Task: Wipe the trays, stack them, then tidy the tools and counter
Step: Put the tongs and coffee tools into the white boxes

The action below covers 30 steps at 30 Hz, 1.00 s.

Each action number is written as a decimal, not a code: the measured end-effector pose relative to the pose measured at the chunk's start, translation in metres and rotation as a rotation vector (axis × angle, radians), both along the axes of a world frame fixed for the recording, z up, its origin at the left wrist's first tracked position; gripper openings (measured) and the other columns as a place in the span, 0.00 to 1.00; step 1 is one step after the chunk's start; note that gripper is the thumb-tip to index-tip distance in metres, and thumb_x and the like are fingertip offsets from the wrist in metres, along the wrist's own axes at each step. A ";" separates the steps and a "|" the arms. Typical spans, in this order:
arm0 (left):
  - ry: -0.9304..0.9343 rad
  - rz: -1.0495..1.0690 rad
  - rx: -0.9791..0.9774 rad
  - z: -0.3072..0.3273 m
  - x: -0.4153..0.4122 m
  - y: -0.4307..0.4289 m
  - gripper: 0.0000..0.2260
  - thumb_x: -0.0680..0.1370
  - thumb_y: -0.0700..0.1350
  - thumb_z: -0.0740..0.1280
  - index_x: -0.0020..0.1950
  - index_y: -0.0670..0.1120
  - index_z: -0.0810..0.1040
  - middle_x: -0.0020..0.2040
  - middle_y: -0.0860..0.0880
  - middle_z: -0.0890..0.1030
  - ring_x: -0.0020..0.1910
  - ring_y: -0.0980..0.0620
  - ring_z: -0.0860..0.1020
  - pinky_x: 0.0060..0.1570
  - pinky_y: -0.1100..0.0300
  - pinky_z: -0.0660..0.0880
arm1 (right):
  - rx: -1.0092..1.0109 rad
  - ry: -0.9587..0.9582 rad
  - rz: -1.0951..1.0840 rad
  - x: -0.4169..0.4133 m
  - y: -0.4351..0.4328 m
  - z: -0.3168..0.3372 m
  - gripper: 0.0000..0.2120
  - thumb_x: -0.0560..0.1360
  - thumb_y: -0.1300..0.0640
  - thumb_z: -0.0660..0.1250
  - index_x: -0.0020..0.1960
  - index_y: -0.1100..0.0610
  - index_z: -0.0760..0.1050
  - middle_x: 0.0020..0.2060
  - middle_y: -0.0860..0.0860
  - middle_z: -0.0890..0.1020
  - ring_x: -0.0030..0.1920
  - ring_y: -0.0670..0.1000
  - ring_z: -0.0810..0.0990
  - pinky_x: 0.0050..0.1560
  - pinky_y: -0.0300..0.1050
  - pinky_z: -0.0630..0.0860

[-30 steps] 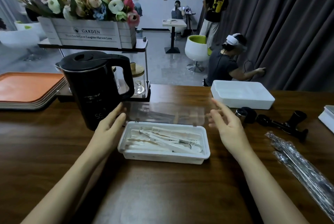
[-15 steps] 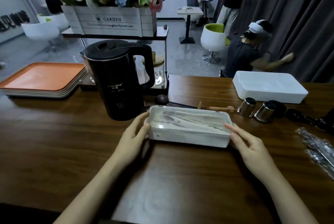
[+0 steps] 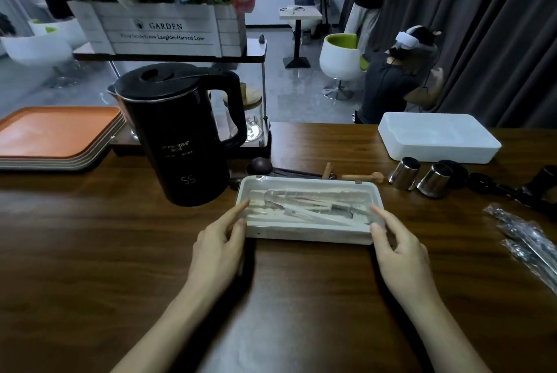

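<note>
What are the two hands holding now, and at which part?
Nothing is gripped. The left hand and the right hand touch the white box at its two short ends, fingers nearly straight.

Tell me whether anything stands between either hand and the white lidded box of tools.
Nothing visible does. The left hand touches the white box at its left end, the right hand at its right end. The black kettle stands beside the box's far left corner, not between.
</note>
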<state>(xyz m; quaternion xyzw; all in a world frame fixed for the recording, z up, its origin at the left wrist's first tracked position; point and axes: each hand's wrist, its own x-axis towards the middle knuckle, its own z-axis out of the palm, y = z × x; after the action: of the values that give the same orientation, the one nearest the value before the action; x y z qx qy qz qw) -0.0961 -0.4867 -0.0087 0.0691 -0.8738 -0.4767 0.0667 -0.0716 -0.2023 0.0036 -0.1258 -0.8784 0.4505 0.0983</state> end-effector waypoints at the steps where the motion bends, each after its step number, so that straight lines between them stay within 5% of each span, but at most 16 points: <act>1: -0.015 0.007 -0.014 0.002 0.000 0.002 0.18 0.82 0.50 0.64 0.65 0.73 0.75 0.42 0.66 0.83 0.49 0.63 0.80 0.60 0.53 0.76 | 0.021 -0.023 -0.001 0.001 0.000 0.002 0.17 0.82 0.48 0.61 0.69 0.34 0.72 0.60 0.38 0.77 0.58 0.43 0.77 0.63 0.51 0.74; 5: -0.001 0.019 -0.056 0.017 0.000 0.010 0.15 0.80 0.55 0.67 0.66 0.69 0.76 0.43 0.67 0.83 0.49 0.65 0.79 0.56 0.56 0.73 | 0.074 -0.083 -0.015 0.005 0.008 0.019 0.20 0.79 0.41 0.64 0.70 0.39 0.74 0.67 0.50 0.79 0.65 0.54 0.77 0.62 0.52 0.75; 11: 0.110 0.014 -0.047 0.051 -0.028 0.033 0.20 0.78 0.61 0.66 0.70 0.65 0.76 0.45 0.62 0.82 0.50 0.61 0.79 0.56 0.56 0.73 | 0.104 0.000 0.020 -0.031 0.029 0.061 0.25 0.75 0.38 0.68 0.71 0.41 0.74 0.61 0.52 0.82 0.55 0.50 0.75 0.61 0.50 0.73; 18: 0.153 -0.008 -0.017 0.072 -0.098 0.066 0.25 0.74 0.65 0.63 0.72 0.65 0.73 0.52 0.54 0.84 0.56 0.54 0.81 0.63 0.45 0.76 | 0.148 0.048 0.062 -0.105 0.048 0.086 0.31 0.75 0.35 0.68 0.75 0.45 0.69 0.71 0.50 0.75 0.70 0.54 0.72 0.67 0.50 0.69; 23: 0.080 -0.082 0.035 0.071 -0.139 0.084 0.34 0.71 0.70 0.62 0.77 0.64 0.65 0.71 0.51 0.76 0.68 0.45 0.76 0.68 0.40 0.73 | 0.142 0.083 0.046 -0.154 0.048 0.089 0.33 0.76 0.36 0.66 0.76 0.47 0.65 0.71 0.52 0.70 0.67 0.55 0.73 0.63 0.47 0.69; 30: 0.058 -0.120 0.118 0.065 -0.175 0.105 0.29 0.80 0.53 0.67 0.81 0.52 0.63 0.77 0.51 0.70 0.73 0.51 0.70 0.74 0.47 0.66 | 0.129 -0.013 0.022 -0.194 0.053 0.080 0.33 0.79 0.38 0.64 0.78 0.50 0.61 0.73 0.55 0.66 0.68 0.58 0.72 0.64 0.50 0.67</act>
<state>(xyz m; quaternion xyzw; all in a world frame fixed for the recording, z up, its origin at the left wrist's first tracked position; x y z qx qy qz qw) -0.2707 -0.3815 0.0565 0.0064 -0.8445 -0.5323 0.0590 -0.2660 -0.1496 0.0837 -0.1125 -0.9075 0.3932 0.0955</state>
